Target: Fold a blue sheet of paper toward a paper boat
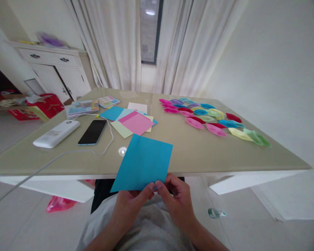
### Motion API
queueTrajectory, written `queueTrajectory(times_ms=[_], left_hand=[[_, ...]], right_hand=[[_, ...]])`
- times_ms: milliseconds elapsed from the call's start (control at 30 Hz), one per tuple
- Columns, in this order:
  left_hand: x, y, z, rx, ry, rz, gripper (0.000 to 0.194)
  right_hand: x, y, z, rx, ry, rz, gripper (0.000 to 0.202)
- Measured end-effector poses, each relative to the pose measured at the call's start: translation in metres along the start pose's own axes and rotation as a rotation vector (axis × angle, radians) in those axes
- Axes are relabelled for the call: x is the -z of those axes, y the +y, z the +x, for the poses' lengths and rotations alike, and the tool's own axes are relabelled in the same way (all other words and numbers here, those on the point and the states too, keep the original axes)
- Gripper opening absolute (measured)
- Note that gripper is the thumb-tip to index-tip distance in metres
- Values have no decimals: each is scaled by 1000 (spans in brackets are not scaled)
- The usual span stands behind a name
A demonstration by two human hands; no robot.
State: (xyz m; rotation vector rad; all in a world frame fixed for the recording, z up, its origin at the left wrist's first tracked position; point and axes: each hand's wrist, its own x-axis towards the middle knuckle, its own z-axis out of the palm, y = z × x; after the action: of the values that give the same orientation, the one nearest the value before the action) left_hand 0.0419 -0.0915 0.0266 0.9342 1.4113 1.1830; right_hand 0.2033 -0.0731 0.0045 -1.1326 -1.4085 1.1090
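Observation:
A square sheet of blue paper (146, 160) is held up in front of the table's near edge. My left hand (132, 204) pinches its lower edge, thumb on top and fingers underneath. Close beside it, my right hand (176, 198) grips the lower right corner between thumb and fingers, with the two thumb tips nearly touching. Beyond the sheet lies a loose pile of coloured squares, with a pink paper (136, 122) on top. Many folded paper leaves (195, 122) in pink, red, blue, yellow and green are spread over the right side of the table.
On the table (199, 157) at the left are a white power bank (56, 133), a black phone (92, 132), a white cable (75, 152) and booklets (83, 107). A round clear object (122, 151) lies near the blue sheet. A bottle (216, 213) is on the floor.

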Motion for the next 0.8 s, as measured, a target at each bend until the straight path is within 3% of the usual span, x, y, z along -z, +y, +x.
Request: queueTrajectory(times_ms=[300,500,667,800], left_hand=[[-1,-6,2,-17,-18,-29,39],[2,-18,7,-59,-6,15,39],[2,-19,11,-69,-1,40,41],[3,-17,10,-44,-4,58,40]], right_hand=[[1,0,2,6,-3,0,42],[-7,-2,3,-52,-8,220,43],[-14,-12,5,-198,-30,459,40],[-13,-6,5,-138,10,428,35]])
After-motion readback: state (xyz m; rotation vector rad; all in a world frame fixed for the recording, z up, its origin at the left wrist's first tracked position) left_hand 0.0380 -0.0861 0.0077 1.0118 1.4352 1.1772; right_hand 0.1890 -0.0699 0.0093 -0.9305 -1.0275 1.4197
